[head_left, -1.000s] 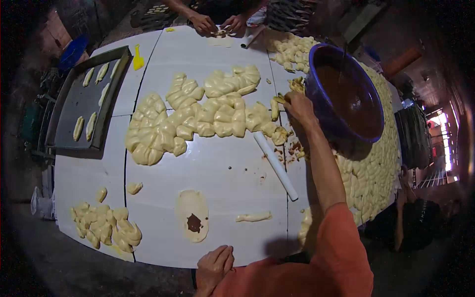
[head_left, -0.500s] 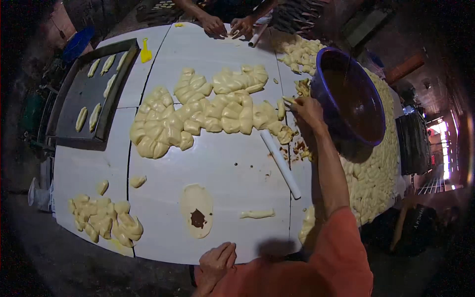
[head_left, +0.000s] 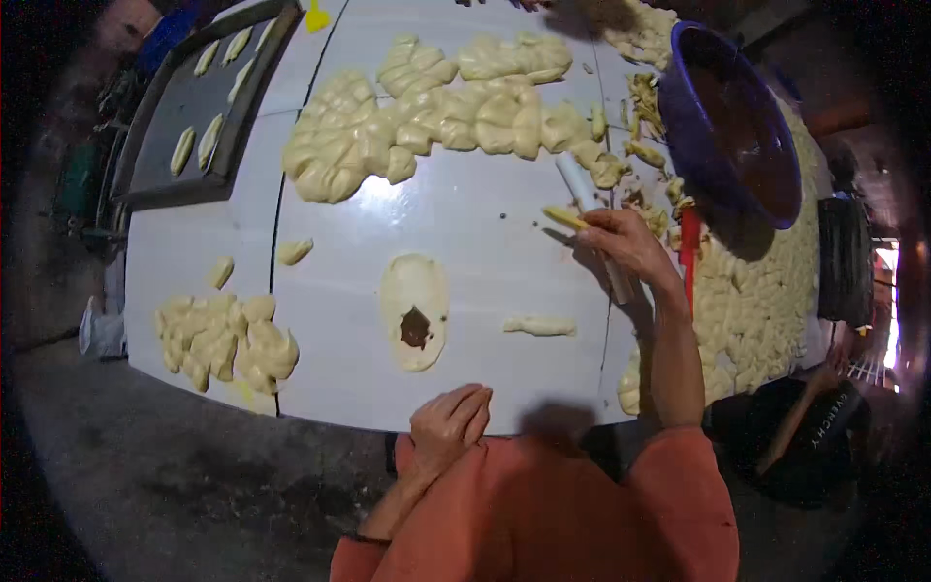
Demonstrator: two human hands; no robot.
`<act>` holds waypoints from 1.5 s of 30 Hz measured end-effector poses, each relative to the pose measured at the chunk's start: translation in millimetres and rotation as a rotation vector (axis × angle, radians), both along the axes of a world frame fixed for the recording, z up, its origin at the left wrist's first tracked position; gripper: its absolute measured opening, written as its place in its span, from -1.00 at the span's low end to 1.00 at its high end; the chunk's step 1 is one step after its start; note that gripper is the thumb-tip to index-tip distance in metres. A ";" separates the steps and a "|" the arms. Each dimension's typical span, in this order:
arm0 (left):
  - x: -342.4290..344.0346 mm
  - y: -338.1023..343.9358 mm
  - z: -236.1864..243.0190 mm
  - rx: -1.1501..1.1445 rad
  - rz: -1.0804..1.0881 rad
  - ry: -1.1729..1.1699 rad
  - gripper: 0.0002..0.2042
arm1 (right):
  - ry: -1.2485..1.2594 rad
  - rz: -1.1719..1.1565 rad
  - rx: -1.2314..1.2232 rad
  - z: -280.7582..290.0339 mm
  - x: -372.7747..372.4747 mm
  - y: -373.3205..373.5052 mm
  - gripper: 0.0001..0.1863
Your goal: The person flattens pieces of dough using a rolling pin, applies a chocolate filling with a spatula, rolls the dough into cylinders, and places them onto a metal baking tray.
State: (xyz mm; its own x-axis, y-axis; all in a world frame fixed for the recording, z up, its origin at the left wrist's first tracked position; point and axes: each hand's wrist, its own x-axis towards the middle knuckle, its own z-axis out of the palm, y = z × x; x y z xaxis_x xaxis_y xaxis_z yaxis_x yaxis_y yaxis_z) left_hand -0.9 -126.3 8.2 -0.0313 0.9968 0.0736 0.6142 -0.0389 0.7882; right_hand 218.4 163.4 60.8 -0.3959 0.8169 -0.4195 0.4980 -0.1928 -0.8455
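Note:
My right hand (head_left: 628, 242) pinches a slim yellow strip (head_left: 564, 217), apparently banana, above the white table, with a white tube-like rolling pin (head_left: 579, 181) lying under the hand. At the table's near edge rests my left hand (head_left: 448, 427), its fingers curled together and nothing visible in them. Just beyond it lies a flat oval of dough (head_left: 415, 274) with a dark brown patch of chocolate-like filling (head_left: 415, 328) on its near half. A rolled piece of dough (head_left: 539, 326) sits to the right of the oval. Yellow and browned strips (head_left: 648, 152) are heaped beyond my right hand.
Soft dough pieces (head_left: 436, 116) spread across the table's middle, with a smaller heap (head_left: 228, 335) at near left. A dark tray (head_left: 160, 160) holds several shaped pieces. At right stand a purple basin (head_left: 679, 126) of brown liquid, a red-handled tool (head_left: 690, 247) and many pale pieces (head_left: 752, 301).
My right hand has come back from the strip heap toward me, carrying a yellow strip. A red-handled tool now shows beside the forearm. The view has tilted nearer; my left hand stays at the edge.

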 end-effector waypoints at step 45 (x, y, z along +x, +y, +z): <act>-102.0 71.4 20.3 0.196 -0.141 0.168 -0.79 | -0.002 0.305 0.128 -13.1 -117.9 -133.8 -0.60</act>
